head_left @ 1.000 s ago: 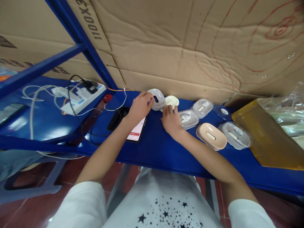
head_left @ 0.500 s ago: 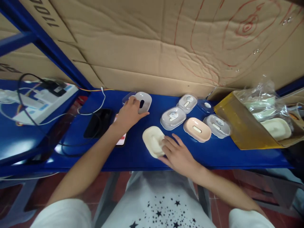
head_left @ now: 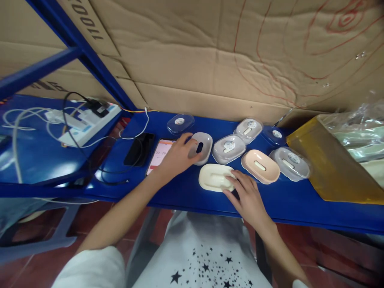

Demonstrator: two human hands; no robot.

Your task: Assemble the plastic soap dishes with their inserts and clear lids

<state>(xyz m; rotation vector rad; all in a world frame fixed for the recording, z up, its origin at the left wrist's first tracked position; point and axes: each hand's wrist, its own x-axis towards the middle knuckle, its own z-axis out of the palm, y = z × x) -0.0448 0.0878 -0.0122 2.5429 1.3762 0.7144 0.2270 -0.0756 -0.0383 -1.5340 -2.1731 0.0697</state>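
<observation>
The left hand pinches the grey dish at its left side, thumb opposite fingers. Just in front, on the blue surface, lies the cream dish, its right end pinched between the right hand's thumb and fingers. The peach dish sits nearby, to the right.

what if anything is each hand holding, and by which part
The left hand is at the left side of the grey slotted dish, the right hand at the right end of the cream oval dish; whether either grip is firm cannot be told.
</observation>
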